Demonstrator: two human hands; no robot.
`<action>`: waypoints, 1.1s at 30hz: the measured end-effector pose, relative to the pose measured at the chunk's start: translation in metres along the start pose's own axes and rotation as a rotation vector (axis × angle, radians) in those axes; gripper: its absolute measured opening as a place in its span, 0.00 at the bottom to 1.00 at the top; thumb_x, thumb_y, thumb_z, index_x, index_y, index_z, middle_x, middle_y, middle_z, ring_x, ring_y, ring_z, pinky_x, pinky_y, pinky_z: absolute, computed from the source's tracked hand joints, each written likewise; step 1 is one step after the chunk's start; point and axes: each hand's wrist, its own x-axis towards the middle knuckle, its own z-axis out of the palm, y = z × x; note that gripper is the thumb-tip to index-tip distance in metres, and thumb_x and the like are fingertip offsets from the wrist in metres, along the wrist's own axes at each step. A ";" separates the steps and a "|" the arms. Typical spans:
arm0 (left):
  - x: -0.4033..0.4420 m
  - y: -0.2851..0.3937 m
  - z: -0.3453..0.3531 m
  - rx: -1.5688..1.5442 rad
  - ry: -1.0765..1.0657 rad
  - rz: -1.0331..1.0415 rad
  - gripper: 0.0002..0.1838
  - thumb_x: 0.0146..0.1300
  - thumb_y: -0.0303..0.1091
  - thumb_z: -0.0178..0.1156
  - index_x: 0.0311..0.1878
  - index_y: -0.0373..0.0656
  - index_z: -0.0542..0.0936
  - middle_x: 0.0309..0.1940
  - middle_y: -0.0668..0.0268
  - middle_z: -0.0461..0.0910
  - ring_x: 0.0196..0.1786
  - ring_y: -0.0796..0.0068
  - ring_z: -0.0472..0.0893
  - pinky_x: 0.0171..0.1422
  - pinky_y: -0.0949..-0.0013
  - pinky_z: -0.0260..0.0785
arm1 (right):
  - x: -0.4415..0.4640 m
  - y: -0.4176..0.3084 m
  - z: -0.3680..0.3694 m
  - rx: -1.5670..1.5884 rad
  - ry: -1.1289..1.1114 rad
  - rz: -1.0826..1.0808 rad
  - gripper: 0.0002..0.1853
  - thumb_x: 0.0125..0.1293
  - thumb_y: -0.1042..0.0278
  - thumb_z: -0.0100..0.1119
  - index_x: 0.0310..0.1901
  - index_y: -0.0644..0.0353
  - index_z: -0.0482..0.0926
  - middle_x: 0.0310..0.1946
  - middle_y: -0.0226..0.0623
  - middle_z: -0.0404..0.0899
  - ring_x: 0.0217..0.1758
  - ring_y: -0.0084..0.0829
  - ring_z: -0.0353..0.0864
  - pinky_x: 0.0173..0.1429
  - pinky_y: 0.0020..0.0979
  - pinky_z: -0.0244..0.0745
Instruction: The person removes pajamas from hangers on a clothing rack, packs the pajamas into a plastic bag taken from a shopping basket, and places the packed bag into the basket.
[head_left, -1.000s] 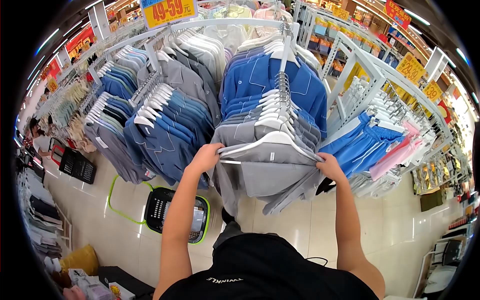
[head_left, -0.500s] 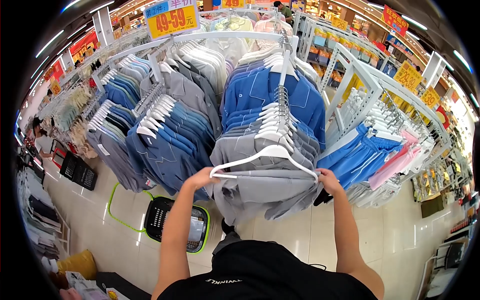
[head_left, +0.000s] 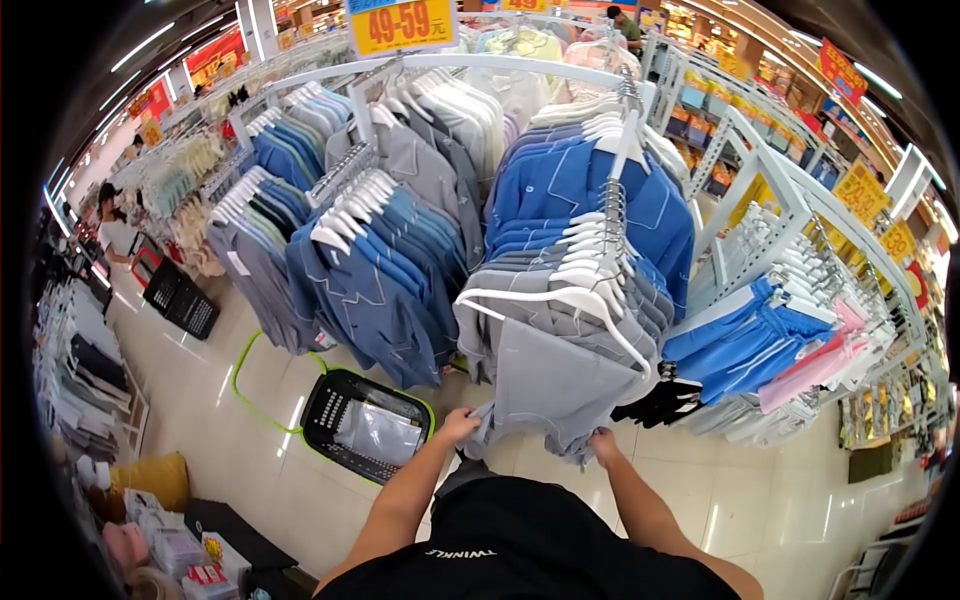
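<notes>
A grey garment (head_left: 550, 375) hangs in front of a white hanger (head_left: 545, 296) at the near end of the rack, its lower part spread toward me. My left hand (head_left: 462, 425) is closed on its lower left edge. At the lower right, my right hand (head_left: 603, 447) grips bunched cloth of the same garment. Behind it, more grey tops (head_left: 650, 300) and blue pyjama shirts (head_left: 545, 185) hang on white hangers. Whether the garment is trousers or a top I cannot tell.
A black shopping basket (head_left: 345, 450) with a green rim and plastic-wrapped packages stands on the floor at my left. Blue shorts (head_left: 745, 335) hang on a rack to the right. Further left, a person (head_left: 118, 235) is beside a black basket cart (head_left: 180, 300).
Both hands have come down from the hanger's ends to the garment's lower edges. The grey cloth now hangs lower and flatter. The view has shifted, so the racks appear further right.
</notes>
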 end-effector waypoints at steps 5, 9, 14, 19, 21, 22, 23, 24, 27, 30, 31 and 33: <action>-0.036 -0.019 0.017 0.004 0.013 -0.089 0.27 0.49 0.46 0.60 0.51 0.40 0.83 0.44 0.52 0.84 0.48 0.56 0.83 0.55 0.60 0.72 | -0.027 0.015 0.036 0.002 -0.040 0.089 0.20 0.64 0.67 0.56 0.53 0.73 0.76 0.44 0.44 0.82 0.46 0.35 0.80 0.52 0.33 0.74; -0.063 -0.028 0.030 0.181 0.056 -0.140 0.28 0.50 0.49 0.59 0.50 0.41 0.83 0.47 0.49 0.83 0.51 0.49 0.82 0.58 0.56 0.71 | -0.046 0.025 0.051 -0.041 -0.102 0.140 0.25 0.63 0.63 0.60 0.56 0.75 0.74 0.51 0.47 0.80 0.51 0.36 0.79 0.56 0.34 0.73; -0.104 -0.040 0.045 0.258 0.059 -0.063 0.25 0.53 0.47 0.56 0.48 0.39 0.83 0.46 0.44 0.81 0.50 0.45 0.80 0.56 0.53 0.71 | -0.071 0.046 0.067 -0.187 -0.199 0.161 0.29 0.57 0.65 0.66 0.58 0.74 0.73 0.53 0.45 0.79 0.54 0.36 0.79 0.58 0.35 0.73; -0.147 -0.055 0.042 0.260 0.041 -0.034 0.24 0.56 0.47 0.55 0.48 0.38 0.82 0.45 0.43 0.81 0.50 0.44 0.80 0.55 0.52 0.71 | -0.098 0.085 0.078 -0.274 -0.307 0.276 0.26 0.52 0.68 0.65 0.53 0.73 0.77 0.46 0.45 0.82 0.49 0.36 0.80 0.54 0.34 0.73; -0.162 -0.062 0.035 0.324 0.047 -0.081 0.23 0.57 0.46 0.55 0.48 0.37 0.82 0.44 0.43 0.81 0.49 0.44 0.80 0.55 0.52 0.71 | -0.111 0.096 0.085 -0.449 -0.399 0.131 0.24 0.52 0.65 0.66 0.50 0.69 0.79 0.41 0.41 0.82 0.45 0.34 0.79 0.50 0.33 0.73; -0.170 -0.067 0.030 0.328 0.050 -0.079 0.23 0.57 0.46 0.55 0.48 0.37 0.82 0.44 0.43 0.81 0.49 0.44 0.80 0.55 0.52 0.71 | -0.122 0.088 0.090 -0.445 -0.401 0.128 0.24 0.52 0.65 0.66 0.50 0.69 0.79 0.41 0.41 0.82 0.45 0.34 0.79 0.50 0.33 0.73; -0.180 -0.072 0.024 0.305 0.070 -0.044 0.24 0.57 0.47 0.57 0.47 0.37 0.82 0.42 0.45 0.82 0.47 0.48 0.82 0.52 0.55 0.72 | -0.134 0.081 0.094 -0.433 -0.399 0.126 0.23 0.52 0.64 0.66 0.49 0.67 0.80 0.39 0.39 0.81 0.43 0.33 0.78 0.48 0.32 0.72; -0.187 -0.076 0.017 0.284 0.088 -0.007 0.24 0.57 0.49 0.58 0.46 0.36 0.83 0.39 0.47 0.83 0.45 0.51 0.83 0.50 0.57 0.73 | -0.144 0.074 0.099 -0.419 -0.394 0.124 0.22 0.52 0.63 0.66 0.48 0.65 0.81 0.38 0.38 0.81 0.42 0.31 0.78 0.47 0.31 0.72; -0.211 -0.078 -0.013 0.247 0.052 -0.018 0.24 0.58 0.51 0.60 0.46 0.37 0.83 0.37 0.47 0.84 0.44 0.51 0.84 0.48 0.57 0.73 | -0.165 0.056 0.107 -0.365 -0.399 0.062 0.21 0.52 0.63 0.65 0.47 0.65 0.80 0.38 0.38 0.81 0.42 0.30 0.78 0.47 0.31 0.72; -0.234 -0.056 -0.061 0.325 0.095 0.115 0.21 0.61 0.48 0.61 0.44 0.37 0.82 0.36 0.48 0.83 0.41 0.49 0.83 0.47 0.56 0.73 | -0.186 0.030 0.107 -0.408 -0.356 -0.059 0.21 0.52 0.61 0.63 0.45 0.66 0.81 0.37 0.41 0.83 0.41 0.32 0.80 0.48 0.34 0.74; -0.243 -0.047 -0.079 0.337 0.126 0.192 0.19 0.62 0.46 0.61 0.43 0.37 0.82 0.35 0.47 0.83 0.41 0.46 0.82 0.48 0.54 0.73 | -0.195 0.017 0.106 -0.436 -0.338 -0.127 0.21 0.53 0.60 0.64 0.45 0.66 0.81 0.37 0.41 0.83 0.41 0.33 0.80 0.48 0.34 0.74; -0.264 -0.016 -0.118 0.393 0.237 0.331 0.16 0.61 0.41 0.63 0.46 0.40 0.82 0.40 0.50 0.82 0.44 0.49 0.81 0.51 0.56 0.73 | -0.223 -0.023 0.108 -0.514 -0.326 -0.252 0.22 0.54 0.58 0.67 0.45 0.67 0.80 0.36 0.42 0.82 0.41 0.33 0.80 0.49 0.34 0.74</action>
